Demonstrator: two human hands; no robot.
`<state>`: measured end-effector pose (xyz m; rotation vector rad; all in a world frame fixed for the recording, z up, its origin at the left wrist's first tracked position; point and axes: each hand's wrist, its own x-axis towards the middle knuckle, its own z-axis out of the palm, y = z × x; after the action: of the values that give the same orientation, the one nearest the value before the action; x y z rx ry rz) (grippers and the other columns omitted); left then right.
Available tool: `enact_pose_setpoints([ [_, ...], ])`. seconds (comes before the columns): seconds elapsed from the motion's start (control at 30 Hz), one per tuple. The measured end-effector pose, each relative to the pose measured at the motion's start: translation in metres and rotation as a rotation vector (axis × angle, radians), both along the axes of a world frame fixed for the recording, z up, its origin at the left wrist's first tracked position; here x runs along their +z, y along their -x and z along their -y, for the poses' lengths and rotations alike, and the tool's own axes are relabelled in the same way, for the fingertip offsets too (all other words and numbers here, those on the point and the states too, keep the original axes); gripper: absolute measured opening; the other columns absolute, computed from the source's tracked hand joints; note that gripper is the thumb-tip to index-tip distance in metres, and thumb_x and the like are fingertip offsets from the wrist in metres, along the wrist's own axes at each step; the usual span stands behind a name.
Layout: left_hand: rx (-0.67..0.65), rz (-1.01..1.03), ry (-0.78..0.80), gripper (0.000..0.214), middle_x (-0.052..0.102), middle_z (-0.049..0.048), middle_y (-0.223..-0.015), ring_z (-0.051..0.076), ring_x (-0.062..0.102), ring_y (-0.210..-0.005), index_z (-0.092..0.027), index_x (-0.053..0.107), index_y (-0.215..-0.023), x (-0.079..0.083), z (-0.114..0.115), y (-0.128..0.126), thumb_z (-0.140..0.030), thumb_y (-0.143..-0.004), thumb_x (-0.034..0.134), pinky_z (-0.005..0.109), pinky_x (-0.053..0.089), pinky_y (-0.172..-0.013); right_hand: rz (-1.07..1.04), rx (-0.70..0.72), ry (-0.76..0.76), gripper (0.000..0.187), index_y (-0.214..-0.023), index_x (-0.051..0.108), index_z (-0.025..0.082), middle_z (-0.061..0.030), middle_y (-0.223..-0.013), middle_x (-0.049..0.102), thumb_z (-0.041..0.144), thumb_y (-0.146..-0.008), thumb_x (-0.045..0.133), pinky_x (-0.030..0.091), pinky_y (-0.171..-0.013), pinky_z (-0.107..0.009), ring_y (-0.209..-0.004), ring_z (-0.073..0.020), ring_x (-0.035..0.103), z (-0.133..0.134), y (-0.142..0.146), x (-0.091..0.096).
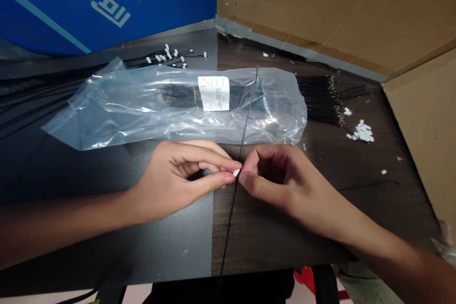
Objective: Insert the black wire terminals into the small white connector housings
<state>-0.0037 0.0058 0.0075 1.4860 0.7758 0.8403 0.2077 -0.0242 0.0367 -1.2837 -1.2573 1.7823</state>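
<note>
From here I see a workbench whose top is split into a black panel (pixel 107 251) on the left and a dark wood-grain board (pixel 285 242) on the right; a sheet of brown cardboard (pixel 320 4) stands along the far right edge, and a blue printed panel (pixel 71 0) rises behind the left side; across the bench lies a clear plastic bag (pixel 107 114) holding a bundle of black wires, with a white printed label (pixel 213 93) on it; the bundle's crimped ends (pixel 317 97) fan out past the bag's right end, and a small heap of white tabs (pixel 361 130) lies just beside them; my left hand (pixel 174 180) reaches in from the left and my right hand (pixel 278 175) from the right, meeting near the bench's seam just in front of the bag; a single black wire (pixel 232 204) crosses over the bag and runs down between them, past the bench's near edge; the left thumb and forefinger are clenched on a tiny white plastic tab (pixel 236 173), which sticks out from their tips right against the wire; my right thumb and forefinger are curled closely around the wire, just beside the tab, though I cannot tell whether they are actually gripping it.
</note>
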Motion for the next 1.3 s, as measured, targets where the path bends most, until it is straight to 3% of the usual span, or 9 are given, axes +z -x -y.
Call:
enact_pose_setpoints([
  [0.37, 0.009, -0.056, -0.284, 0.021, 0.084, 0.0059, -0.093, 0.014, 0.079, -0.078, -0.018, 0.087, -0.098, -0.0068, 0.004, 0.0078, -0.001, -0.086, 0.081, 0.021, 0.063, -0.069, -0.04, -0.011, -0.007, 0.027, -0.071, 0.061, 0.014, 0.0073, -0.061, 0.049, 0.02, -0.084, 0.085, 0.031, -0.051, -0.019, -0.057, -0.0057, 0.039, 0.0029, 0.0042, -0.0033],
  [0.73, 0.037, -0.041, -0.318, 0.022, 0.085, 0.0049, -0.092, 0.013, 0.079, -0.077, -0.018, 0.087, -0.096, -0.0046, 0.0047, 0.0066, 0.0, -0.084, 0.084, 0.019, 0.063, -0.069, -0.08, 0.006, -0.041, 0.023, -0.075, 0.065, 0.014, 0.0071, -0.063, 0.05, 0.019, -0.087, 0.084, 0.031, -0.052, -0.02, -0.058, -0.0062, 0.04, 0.0039, 0.002, -0.0053],
  [1.0, 0.045, -0.01, -0.192, 0.027, 0.084, 0.0062, -0.092, 0.014, 0.079, -0.078, -0.02, 0.088, -0.098, -0.0019, 0.0045, 0.0042, 0.001, -0.084, 0.081, 0.018, 0.065, -0.071, -0.002, -0.003, -0.119, 0.017, -0.078, 0.069, 0.013, 0.0054, -0.068, 0.057, 0.015, -0.086, 0.084, 0.037, -0.056, -0.02, -0.062, -0.0071, 0.046, 0.0005, 0.0, 0.0004],
  [1.3, 0.061, -0.012, -0.21, 0.025, 0.084, 0.0044, -0.088, 0.013, 0.079, -0.072, -0.022, 0.088, -0.091, -0.0014, 0.0021, 0.0039, 0.0, -0.082, 0.081, 0.015, 0.063, -0.068, -0.068, -0.01, -0.049, 0.019, -0.078, 0.066, 0.015, 0.0074, -0.065, 0.052, 0.011, -0.083, 0.084, 0.035, -0.055, -0.02, -0.059, -0.0066, 0.042, 0.0043, 0.0032, -0.0007],
])
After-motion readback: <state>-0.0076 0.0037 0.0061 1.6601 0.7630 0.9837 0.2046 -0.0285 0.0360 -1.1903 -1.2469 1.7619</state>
